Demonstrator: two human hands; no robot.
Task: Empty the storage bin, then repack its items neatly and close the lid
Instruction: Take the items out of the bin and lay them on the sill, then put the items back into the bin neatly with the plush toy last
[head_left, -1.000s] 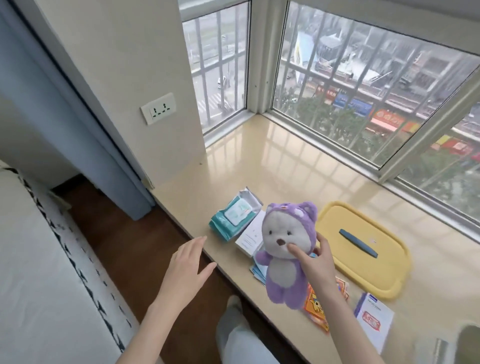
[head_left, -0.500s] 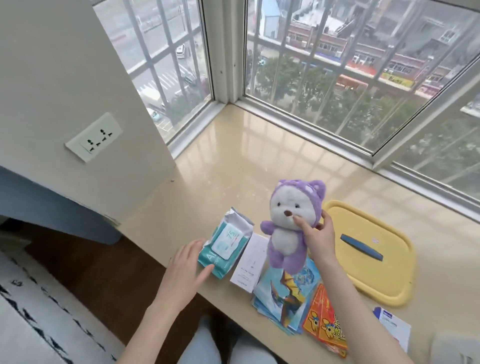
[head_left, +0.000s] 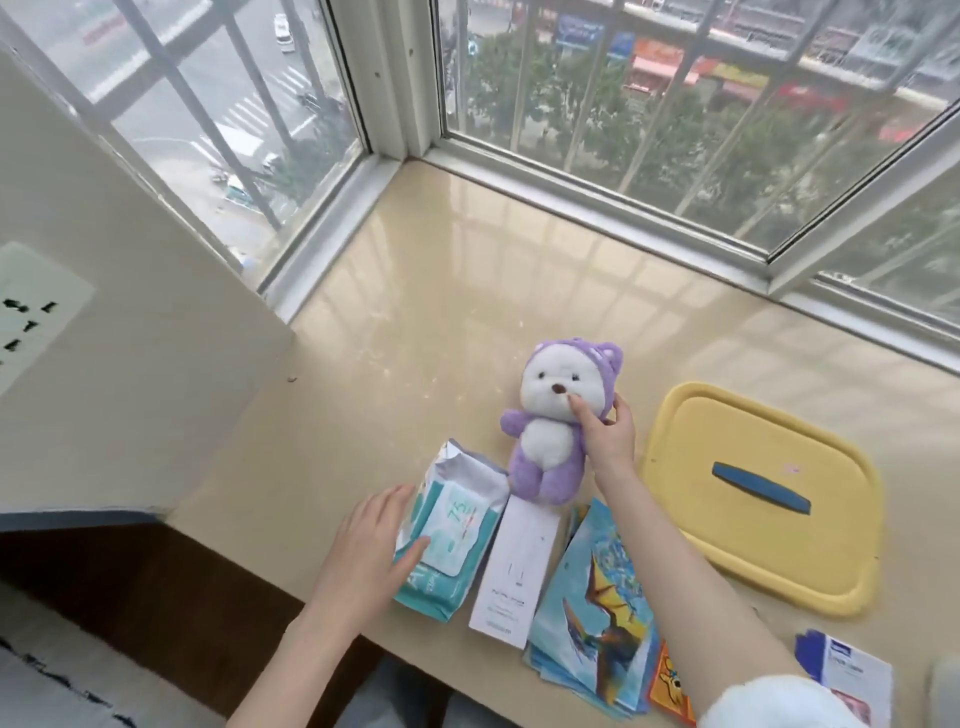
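Your right grip (head_left: 608, 436) clamped on purple-and-white plush bear (head_left: 543, 452), bear upright, feet by long white carton (head_left: 514, 571). Left grip (head_left: 363, 551) apart, fingers flat on teal soft wipes pack (head_left: 457, 519) at bench (head_left: 467, 312) front edge.
Risk: bear topples if stood soft-footed; nudged wipes slide off edge.
Yellow plastic lid (head_left: 727, 551) lies right of bear. No storage bin in view; grey shape at bottom-right corner (head_left: 946, 691) possibly it, too cropped.

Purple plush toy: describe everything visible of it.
The plush toy is a fuzzy bear: white face and belly, brown nose, purple hooded suit with ears. It is upright, facing the camera, over the beige window ledge. The right hand grips its head, thumb on the muzzle. Its feet reach the white box.
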